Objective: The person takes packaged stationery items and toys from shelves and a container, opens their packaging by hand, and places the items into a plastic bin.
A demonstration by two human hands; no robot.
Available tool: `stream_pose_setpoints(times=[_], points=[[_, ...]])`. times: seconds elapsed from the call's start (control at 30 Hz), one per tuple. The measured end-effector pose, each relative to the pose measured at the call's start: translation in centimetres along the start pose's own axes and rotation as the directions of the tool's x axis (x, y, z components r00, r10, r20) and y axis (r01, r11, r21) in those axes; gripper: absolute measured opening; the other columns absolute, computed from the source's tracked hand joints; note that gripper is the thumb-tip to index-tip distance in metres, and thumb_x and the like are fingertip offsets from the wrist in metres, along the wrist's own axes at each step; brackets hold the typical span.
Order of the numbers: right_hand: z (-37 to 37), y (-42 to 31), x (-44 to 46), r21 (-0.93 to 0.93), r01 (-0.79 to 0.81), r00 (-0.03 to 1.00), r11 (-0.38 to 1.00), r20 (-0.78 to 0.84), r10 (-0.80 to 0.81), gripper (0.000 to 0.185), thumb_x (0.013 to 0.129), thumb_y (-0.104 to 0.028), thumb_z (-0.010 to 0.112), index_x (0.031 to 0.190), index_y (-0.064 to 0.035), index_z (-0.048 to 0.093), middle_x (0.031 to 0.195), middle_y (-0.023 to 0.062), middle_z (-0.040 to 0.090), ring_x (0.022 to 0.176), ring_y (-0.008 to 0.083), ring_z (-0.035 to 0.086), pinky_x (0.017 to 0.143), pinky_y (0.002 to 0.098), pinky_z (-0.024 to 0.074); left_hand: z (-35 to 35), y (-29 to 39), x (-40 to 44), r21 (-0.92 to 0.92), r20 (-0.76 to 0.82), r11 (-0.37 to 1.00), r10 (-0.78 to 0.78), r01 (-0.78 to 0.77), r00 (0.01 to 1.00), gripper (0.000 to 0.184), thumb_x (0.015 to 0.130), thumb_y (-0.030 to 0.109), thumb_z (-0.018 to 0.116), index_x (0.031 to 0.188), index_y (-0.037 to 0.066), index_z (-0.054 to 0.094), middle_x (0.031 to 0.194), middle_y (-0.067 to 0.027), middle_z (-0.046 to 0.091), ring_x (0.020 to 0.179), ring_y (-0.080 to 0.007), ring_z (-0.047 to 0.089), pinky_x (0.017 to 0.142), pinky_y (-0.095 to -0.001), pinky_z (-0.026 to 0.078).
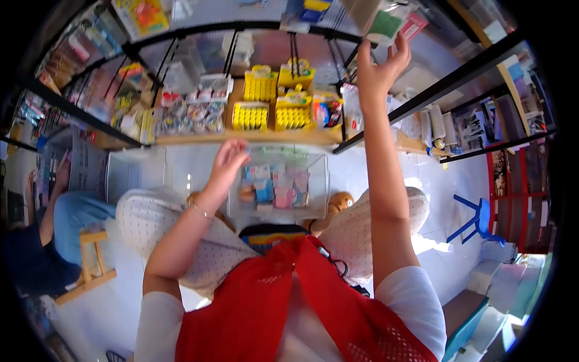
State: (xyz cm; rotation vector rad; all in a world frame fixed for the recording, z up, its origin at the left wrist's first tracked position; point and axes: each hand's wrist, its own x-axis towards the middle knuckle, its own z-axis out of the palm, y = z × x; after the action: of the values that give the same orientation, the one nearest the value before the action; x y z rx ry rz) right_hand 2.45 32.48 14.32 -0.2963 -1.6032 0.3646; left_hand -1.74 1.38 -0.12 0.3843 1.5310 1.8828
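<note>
My right hand (383, 67) reaches up to the upper shelf, fingers apart, close to a green packet (385, 26) and a pink packet (413, 26); no grip on either shows. My left hand (230, 158), fingers loosely curled and apart, hovers over the left rear edge of a clear plastic bin (313, 208), holding nothing visible. Pink and blue small packs (283, 187) lie inside the bin, on the floor between my feet.
On the lower shelf (283, 137) stand yellow boxes (250, 116) of yellow-capped items and a tray of round packs (188, 117). Black rack posts (434, 90) cross at right. Another person (45, 247) sits at left. A blue stool (480, 220) is at right.
</note>
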Motion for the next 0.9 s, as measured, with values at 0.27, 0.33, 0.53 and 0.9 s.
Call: stream_pose_setpoints(times=[0.27, 0.33, 0.53, 0.9], points=[[-7.8, 2.3, -35.2, -0.143, -0.34, 0.063, 0.929, 0.983, 0.175, 0.028, 0.069, -0.013, 0.058, 0.094, 0.0005, 0.057, 0.093, 0.0197, 0.056, 0.09, 0.0357, 0.053, 0.079, 0.0399, 0.0441, -1.5, 1.0, -0.6, 0.03, 0.006, 0.993, 0.114, -0.115, 0.993, 0.022, 0.083, 0.009, 0.053, 0.104, 0.005, 0.049, 0.097, -0.0015, 0.049, 0.083, -0.0086, 0.05, 0.077, -0.0233, 0.042], [-9.6, 3.0, -40.5, -0.387, -0.321, -0.116, 0.864, 0.922, 0.369, 0.038, 0.067, -0.019, 0.062, 0.098, 0.0009, 0.055, 0.099, 0.0216, 0.053, 0.093, 0.0359, 0.052, 0.081, 0.04, 0.0434, -1.7, 1.1, -1.1, -0.027, -0.016, 0.999, 0.04, -0.04, 0.999, 0.02, 0.083, 0.01, 0.053, 0.103, 0.006, 0.049, 0.095, -0.0013, 0.05, 0.082, -0.0082, 0.05, 0.076, -0.0228, 0.042], [-10.4, -0.8, -43.2, -0.685, -0.301, -0.042, 0.664, 0.705, 0.708, 0.078, 0.057, -0.033, 0.074, 0.116, 0.001, 0.036, 0.11, 0.0222, 0.044, 0.103, 0.04, 0.043, 0.088, 0.0454, 0.0365, -2.8, 1.3, -1.0, -0.109, -0.062, 0.994, -0.037, 0.03, 0.997, 0.019, 0.084, 0.013, 0.054, 0.102, 0.008, 0.05, 0.093, 0.0006, 0.05, 0.082, -0.0081, 0.051, 0.076, -0.0221, 0.042], [-10.0, 1.9, -45.5, -0.521, -0.291, 0.163, 0.802, 0.799, 0.579, 0.078, 0.048, -0.027, 0.08, 0.108, 0.0052, 0.042, 0.11, 0.0236, 0.043, 0.105, 0.0386, 0.04, 0.091, 0.0452, 0.0337, -1.5, 0.1, -1.2, -0.1, -0.029, 0.988, -0.125, 0.122, 0.992, 0.018, 0.083, 0.013, 0.055, 0.1, 0.008, 0.049, 0.087, 0.001, 0.05, 0.079, -0.0081, 0.051, 0.072, -0.0204, 0.041]])
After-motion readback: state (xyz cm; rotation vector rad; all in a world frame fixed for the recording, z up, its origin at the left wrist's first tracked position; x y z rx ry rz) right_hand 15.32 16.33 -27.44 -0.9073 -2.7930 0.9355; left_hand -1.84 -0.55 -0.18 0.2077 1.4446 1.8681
